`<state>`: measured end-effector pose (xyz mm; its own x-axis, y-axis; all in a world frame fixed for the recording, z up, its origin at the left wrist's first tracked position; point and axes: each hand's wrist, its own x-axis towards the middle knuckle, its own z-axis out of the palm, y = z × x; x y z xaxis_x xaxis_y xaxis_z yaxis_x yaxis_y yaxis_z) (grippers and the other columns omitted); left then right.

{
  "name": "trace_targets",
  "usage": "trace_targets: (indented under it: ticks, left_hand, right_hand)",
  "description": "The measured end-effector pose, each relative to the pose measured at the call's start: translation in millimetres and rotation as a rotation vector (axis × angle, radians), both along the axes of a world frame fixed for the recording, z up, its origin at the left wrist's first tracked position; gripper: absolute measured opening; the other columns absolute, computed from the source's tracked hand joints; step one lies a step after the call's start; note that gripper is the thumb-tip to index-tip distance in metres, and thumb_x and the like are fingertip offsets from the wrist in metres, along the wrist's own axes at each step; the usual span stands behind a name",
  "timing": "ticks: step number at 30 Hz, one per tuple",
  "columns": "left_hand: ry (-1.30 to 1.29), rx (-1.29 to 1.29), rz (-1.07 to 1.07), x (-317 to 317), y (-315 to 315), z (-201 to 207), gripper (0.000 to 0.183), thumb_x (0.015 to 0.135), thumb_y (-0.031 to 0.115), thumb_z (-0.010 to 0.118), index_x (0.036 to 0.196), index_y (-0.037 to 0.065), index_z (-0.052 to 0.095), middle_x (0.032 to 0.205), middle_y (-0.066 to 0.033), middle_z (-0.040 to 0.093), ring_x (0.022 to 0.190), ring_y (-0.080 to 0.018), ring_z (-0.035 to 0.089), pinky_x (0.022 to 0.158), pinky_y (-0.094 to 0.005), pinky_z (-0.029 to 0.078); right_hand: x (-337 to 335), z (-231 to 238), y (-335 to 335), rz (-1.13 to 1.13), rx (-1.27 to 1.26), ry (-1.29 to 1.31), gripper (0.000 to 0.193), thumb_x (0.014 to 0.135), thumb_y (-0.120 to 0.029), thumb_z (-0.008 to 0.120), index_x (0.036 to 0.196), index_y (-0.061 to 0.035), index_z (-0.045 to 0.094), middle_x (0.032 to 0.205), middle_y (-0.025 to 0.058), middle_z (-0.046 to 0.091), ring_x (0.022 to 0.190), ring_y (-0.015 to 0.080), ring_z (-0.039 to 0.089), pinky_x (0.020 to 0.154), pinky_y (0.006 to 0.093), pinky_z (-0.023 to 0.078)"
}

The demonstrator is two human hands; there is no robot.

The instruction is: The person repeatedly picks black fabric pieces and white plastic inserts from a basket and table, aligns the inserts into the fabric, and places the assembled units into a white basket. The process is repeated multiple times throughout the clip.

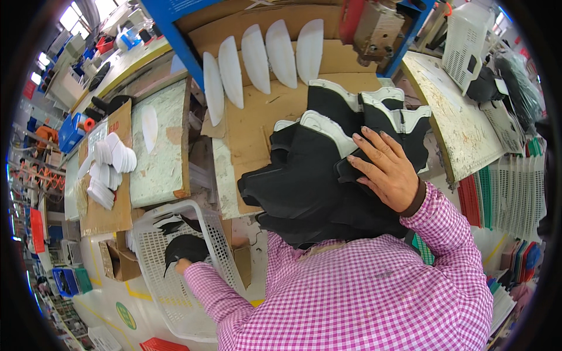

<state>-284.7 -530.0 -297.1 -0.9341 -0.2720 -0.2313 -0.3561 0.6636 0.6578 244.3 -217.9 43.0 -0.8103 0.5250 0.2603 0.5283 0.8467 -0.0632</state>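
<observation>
My right hand point(383, 171) lies palm down, fingers spread, on a pile of black fabric shoe uppers point(298, 181) with white-lined edges. The pile covers the front of the cardboard-topped work surface and hangs over its near edge against my body. My left arm reaches down to the left into a white perforated plastic basket point(219, 234). There my left hand point(182, 265) touches the edge of a black upper point(188, 248); its fingers are mostly hidden, so its grip does not show. Another black-and-white piece point(170, 224) lies behind it in the basket.
Several white half-oval pieces point(256, 58) stand in a row along the back cardboard. A metal machine head point(377, 32) hangs at the back right inside a blue frame point(182, 50). Stacked white pieces point(105, 167) lie on the left table. A worn side table point(451, 111) stands right.
</observation>
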Motion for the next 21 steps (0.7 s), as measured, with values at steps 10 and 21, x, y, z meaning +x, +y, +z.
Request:
trace_targets:
  ticks: [10, 21]
  left_hand:
    - [-0.371, 0.809, -0.120, 23, 106, 71, 0.051, 0.100, 0.028, 0.032, 0.142, 0.001, 0.023, 0.143, -0.0168, 0.032, 0.131, -0.0331, 0.034, 0.105, -0.0505, 0.037]
    - [0.017, 0.637, -0.146, 8, 91, 97, 0.022, 0.094, 0.018, 0.052, 0.103, -0.002, 0.058, 0.081, -0.0085, 0.063, 0.064, -0.0168, 0.057, 0.050, -0.0284, 0.041]
  right_hand:
    - [30, -7, -1, -0.062, -0.136, -0.033, 0.078, 0.071, -0.037, 0.073, 0.134, -0.0071, 0.041, 0.144, 0.0164, 0.032, 0.136, 0.0332, 0.027, 0.107, 0.0504, 0.024]
    - [56, -54, 1, -0.106, 0.105, 0.032, 0.084, 0.058, -0.019, 0.076, 0.132, -0.0009, 0.041, 0.136, 0.0216, 0.041, 0.124, 0.0336, 0.045, 0.097, 0.0389, 0.043]
